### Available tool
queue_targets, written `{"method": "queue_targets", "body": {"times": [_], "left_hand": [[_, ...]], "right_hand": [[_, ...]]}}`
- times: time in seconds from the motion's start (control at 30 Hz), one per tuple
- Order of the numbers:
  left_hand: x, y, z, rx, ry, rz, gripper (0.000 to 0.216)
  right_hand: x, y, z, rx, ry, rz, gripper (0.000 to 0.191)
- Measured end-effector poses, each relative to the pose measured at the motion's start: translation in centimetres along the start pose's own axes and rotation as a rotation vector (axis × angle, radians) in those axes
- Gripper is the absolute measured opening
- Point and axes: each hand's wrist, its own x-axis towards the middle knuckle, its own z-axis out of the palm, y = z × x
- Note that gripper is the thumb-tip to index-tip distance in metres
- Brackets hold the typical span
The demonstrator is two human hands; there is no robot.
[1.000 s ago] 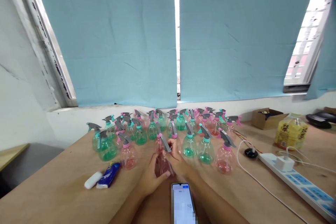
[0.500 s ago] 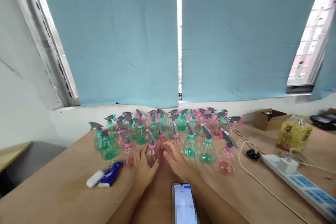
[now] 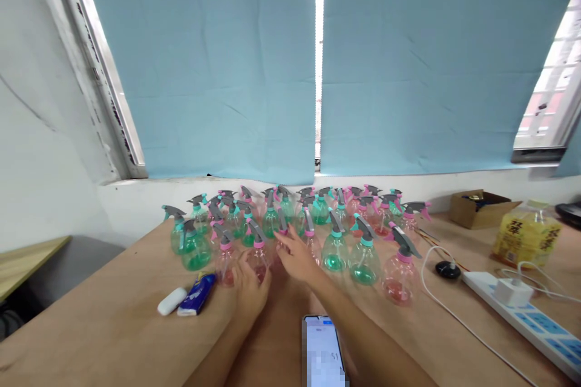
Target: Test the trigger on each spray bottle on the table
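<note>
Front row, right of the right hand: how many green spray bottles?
2. One green bottle stands left of the other green bottle, which is next to the right-end pink bottle. Both show plainly; bottles behind overlap.

Around the left hand's (image 3: 250, 290) grip, the pink bottle (image 3: 259, 257) looks like thin, clear, glossy plastic, its grey trigger head (image 3: 256, 230) opaque and more matt. Beneath the grip, the tabletop (image 3: 113, 326) looks like smooth wood with a faint sheen; to its left, the blue packet (image 3: 198, 295) is shiny film beside a smooth white plastic case (image 3: 172, 301). Beyond the grip, the blinds (image 3: 204, 84) appear matt, lightly creased cloth, and far right sits a dull cardboard box (image 3: 467, 214).
</note>
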Motion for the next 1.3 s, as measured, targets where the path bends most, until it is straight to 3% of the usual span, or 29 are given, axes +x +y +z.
{"method": "queue_targets", "body": {"times": [0.33,0.67,0.9,1.1,1.3], "left_hand": [[0.0,-0.2,0.2,0.054,0.028,0.050,0.056],[0.2,0.1,0.3,0.023,0.071,0.040,0.056],[0.0,0.8,-0.1,0.060,0.100,0.031,0.057],[-0.6,1.5,-0.3,0.077,0.027,0.131,0.045],[-0.9,2.2,-1.0,0.036,-0.140,0.176,0.036]], "right_hand": [[2.3,-0.4,1.4,-0.112,0.073,0.031,0.044],[-1.6,-0.6,-1.5,-0.193,0.174,-0.296,0.031],[-4.0,1.2,-3.6,-0.235,0.218,-0.437,0.019],[-5.0,3.3,-3.9,-0.135,0.312,-0.364,0.007],[-5.8,3.6,-2.9,0.056,0.433,-0.161,0.030]]}}
